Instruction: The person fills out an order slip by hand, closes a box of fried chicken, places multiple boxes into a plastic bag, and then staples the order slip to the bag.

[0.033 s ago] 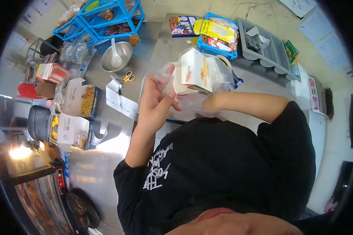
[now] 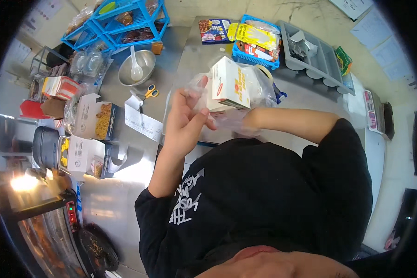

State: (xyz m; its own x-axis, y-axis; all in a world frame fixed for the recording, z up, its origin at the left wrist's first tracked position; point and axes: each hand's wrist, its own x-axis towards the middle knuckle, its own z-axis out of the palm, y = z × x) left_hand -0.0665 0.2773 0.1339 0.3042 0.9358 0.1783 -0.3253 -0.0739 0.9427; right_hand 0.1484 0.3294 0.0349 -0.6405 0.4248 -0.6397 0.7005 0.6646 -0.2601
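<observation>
A white paper box [image 2: 231,83] with orange print stands in front of me, partly inside a clear plastic bag [image 2: 259,85]. Another pale box side [image 2: 211,99] shows just under it through the film. At the left edge of the bag, my left hand [image 2: 186,113] curls its fingers and thumb round the plastic. My right hand [image 2: 251,121] reaches in from the right, below the box and behind the film; its fingers are hidden.
Open food boxes [image 2: 85,116], yellow-handled scissors [image 2: 151,91], a written paper slip [image 2: 142,121] and a metal bowl [image 2: 146,62] with a white spoon lie left. Behind stand a blue basket [image 2: 252,58], a grey compartment tray [image 2: 310,69] and a tape roll [image 2: 265,72].
The white box has shifted slightly left and its printed side turns a little more into view. Both hands keep nearly the same places.
</observation>
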